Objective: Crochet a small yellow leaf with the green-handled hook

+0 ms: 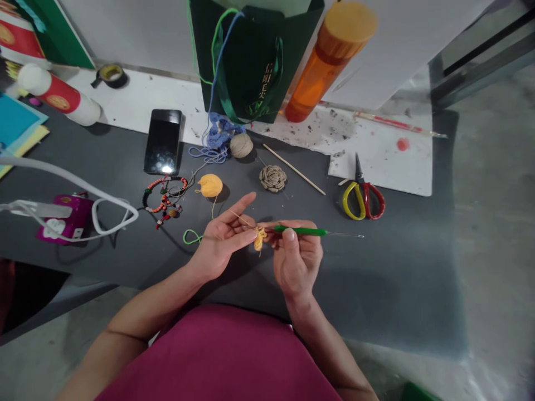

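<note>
Just inside the table edge (376, 334), right hand (296, 259) grips a crochet hook (301, 230).

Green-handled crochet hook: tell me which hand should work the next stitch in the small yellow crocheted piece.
Right hand: probably, since its grip holds the green-handled crochet hook, though the metal tip points away. The left hand is busy holding the small yellow crocheted piece.

tabletop: dark grey tabletop (388, 289), long, crossing the view
wall: white panels (125, 28) standing behind it
covering: paint-spattered white sheet (376, 161) along the far edge
floor: pale concrete floor (493, 234), right and lower left
frame: dark metal bars (472, 61), upper right
light: soft, even indoor light
</note>
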`<control>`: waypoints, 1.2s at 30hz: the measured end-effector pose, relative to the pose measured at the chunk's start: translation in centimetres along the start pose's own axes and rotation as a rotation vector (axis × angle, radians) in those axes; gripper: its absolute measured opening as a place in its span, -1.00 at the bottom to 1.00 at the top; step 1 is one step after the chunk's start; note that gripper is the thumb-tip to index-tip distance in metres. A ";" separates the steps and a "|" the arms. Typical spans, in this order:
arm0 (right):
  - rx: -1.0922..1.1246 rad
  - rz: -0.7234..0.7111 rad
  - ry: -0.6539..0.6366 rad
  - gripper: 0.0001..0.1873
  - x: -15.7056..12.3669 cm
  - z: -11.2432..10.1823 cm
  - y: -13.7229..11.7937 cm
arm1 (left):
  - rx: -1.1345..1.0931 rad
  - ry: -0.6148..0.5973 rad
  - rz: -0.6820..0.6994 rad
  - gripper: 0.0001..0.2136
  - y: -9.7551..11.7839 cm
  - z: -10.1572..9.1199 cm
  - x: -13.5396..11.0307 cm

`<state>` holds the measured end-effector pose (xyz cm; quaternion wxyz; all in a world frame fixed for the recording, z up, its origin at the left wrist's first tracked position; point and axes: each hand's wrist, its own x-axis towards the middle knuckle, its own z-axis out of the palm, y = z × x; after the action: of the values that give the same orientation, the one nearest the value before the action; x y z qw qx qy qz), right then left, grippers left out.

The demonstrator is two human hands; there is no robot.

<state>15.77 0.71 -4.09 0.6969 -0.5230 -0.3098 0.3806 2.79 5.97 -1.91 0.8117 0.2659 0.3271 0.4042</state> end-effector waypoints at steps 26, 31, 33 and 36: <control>-0.073 -0.325 -0.006 -0.94 -0.1 0.6 -0.2 | -0.001 0.003 -0.026 -0.36 0.0 0.0 0.0; 0.111 -0.110 0.003 -0.91 0.3 0.8 -0.5 | -0.002 0.003 -0.039 -0.15 0.2 0.2 -0.1; 0.126 -0.063 -0.010 -0.86 0.6 0.7 -0.7 | 0.003 0.012 -0.047 -0.19 0.3 0.2 -0.1; 0.109 -0.035 -0.011 -0.83 0.9 0.5 -0.9 | 0.003 0.014 -0.044 -0.35 0.4 0.2 -0.1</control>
<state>16.04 1.61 -3.09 0.7291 -0.4766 -0.3015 0.3878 2.70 6.05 -1.48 0.8177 0.2572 0.3389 0.3876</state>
